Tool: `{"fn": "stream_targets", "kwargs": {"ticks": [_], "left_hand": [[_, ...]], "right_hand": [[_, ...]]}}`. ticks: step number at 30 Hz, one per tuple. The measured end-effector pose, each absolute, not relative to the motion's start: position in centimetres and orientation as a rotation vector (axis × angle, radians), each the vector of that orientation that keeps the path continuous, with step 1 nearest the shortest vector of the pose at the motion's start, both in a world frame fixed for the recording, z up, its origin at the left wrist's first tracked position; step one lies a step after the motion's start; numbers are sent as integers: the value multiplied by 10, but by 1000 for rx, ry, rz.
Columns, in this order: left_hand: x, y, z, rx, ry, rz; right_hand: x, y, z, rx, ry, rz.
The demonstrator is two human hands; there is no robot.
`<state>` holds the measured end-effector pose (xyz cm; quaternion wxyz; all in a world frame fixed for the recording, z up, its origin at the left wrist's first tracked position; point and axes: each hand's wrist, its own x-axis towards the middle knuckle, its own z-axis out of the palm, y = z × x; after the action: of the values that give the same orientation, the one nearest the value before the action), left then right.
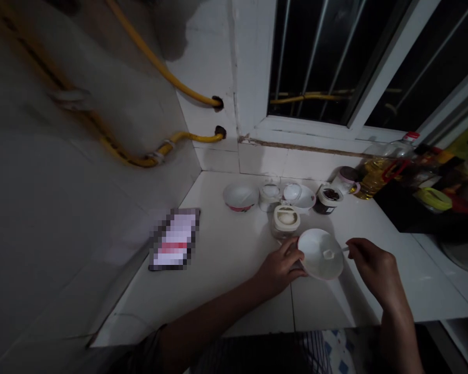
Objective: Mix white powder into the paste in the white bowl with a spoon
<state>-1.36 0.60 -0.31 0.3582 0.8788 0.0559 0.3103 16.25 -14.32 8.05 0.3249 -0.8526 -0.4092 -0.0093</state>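
A white bowl (314, 246), tilted a little, is gripped at its left rim by my left hand (281, 266), with the fingers closed around the edge. My right hand (374, 266) pinches the thin handle of a small spoon (329, 254). The head of this spoon is inside the bowl, over what looks like clear liquid or bare white bottom; I cannot tell which. Just behind the bowl stands a lidded seasoning jar (286, 221) with pale contents.
Along the back of the white counter (234, 280) are another bowl (241, 197), a white-filled jar (270, 196), a dark-filled jar (328, 198) and a mug (345, 180). An oil bottle (374, 174) stands at right. A blurred-out phone-like object (175, 240) lies left. Yellow pipes (156, 156) cross the wall.
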Motion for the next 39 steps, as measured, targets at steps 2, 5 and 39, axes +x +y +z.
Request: {"fn": "stream_targets", "kwargs": {"ticks": [2, 5, 39], "left_hand": [[-13, 6, -5, 2291, 83, 860], [-12, 6, -9, 2336, 42, 909], [-11, 7, -1, 2217, 236, 685]], "right_hand": [[157, -145, 76, -2277, -1114, 5], [148, -143, 67, -2203, -1122, 176], [149, -141, 50, -1737, -521, 363]]}}
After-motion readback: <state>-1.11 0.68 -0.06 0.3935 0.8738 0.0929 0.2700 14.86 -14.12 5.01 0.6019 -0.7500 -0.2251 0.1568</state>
